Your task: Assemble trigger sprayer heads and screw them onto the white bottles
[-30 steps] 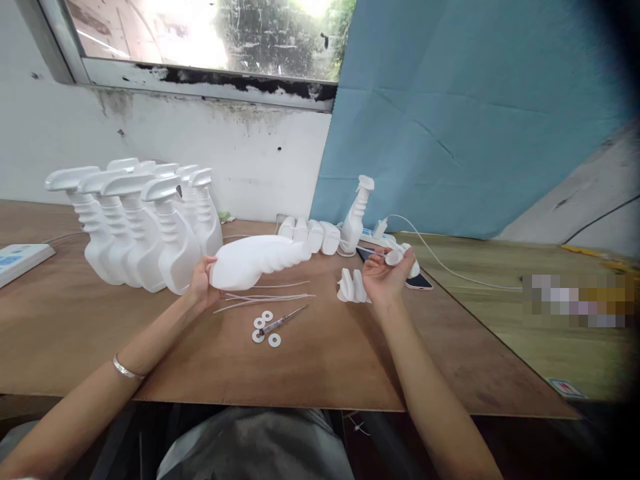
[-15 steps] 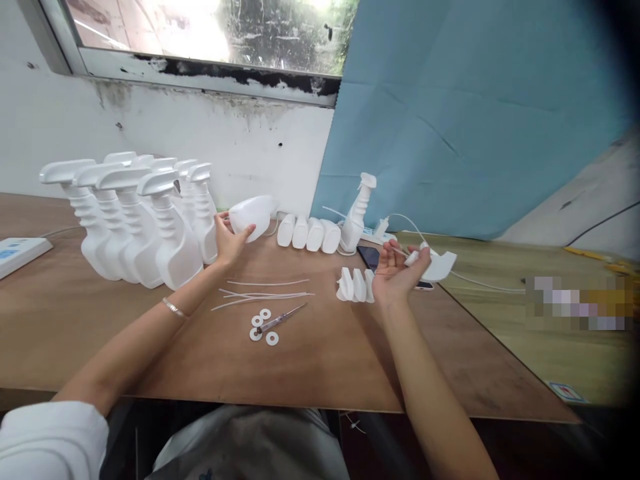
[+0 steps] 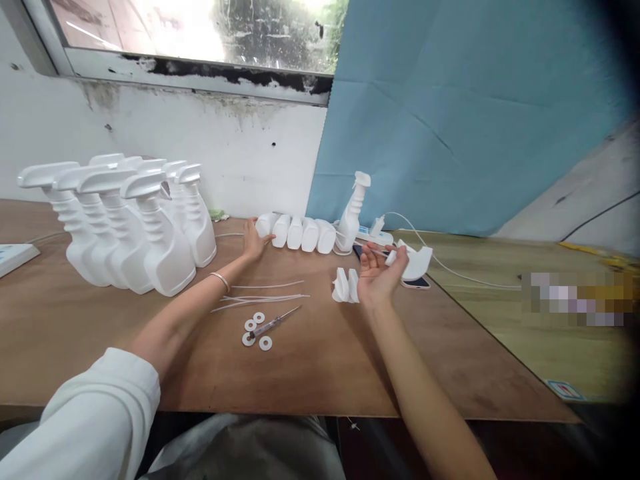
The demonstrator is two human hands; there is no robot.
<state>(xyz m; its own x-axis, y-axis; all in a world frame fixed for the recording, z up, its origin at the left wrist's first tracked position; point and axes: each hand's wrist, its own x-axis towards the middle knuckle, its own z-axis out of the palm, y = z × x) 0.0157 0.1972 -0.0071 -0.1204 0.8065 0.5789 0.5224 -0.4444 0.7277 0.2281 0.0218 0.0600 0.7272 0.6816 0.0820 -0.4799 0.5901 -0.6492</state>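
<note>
Two bare hands are busy over the table (image 3: 310, 377), each closed on something white. At the right of the frame's middle, the right hand (image 3: 377, 277) has its grip pinched around a white spray head (image 3: 419, 263), thumb against fingers, with a thin tube (image 3: 367, 245) poking out between them toward the left. The left hand (image 3: 254, 241), up near the center of the frame, has its grip wrapped about a bottle (image 3: 267, 224) lying on its side, thumb to the right, fingers to the left; it sits at the left end of a row of lying bottles (image 3: 310, 235). Just below the right hand's fingers I see two loose spray heads (image 3: 341, 288), and a phone (image 3: 416, 283) lies partly under the held one. One upright spray bottle (image 3: 351, 212) stands right of the row, beside a power strip (image 3: 379, 237). Lower, mid-frame, lie loose tubes (image 3: 270, 297), then a screwdriver (image 3: 274, 325) among four white rings (image 3: 265, 343). Assembled spray bottles (image 3: 170, 263) crowd together at the left.
</note>
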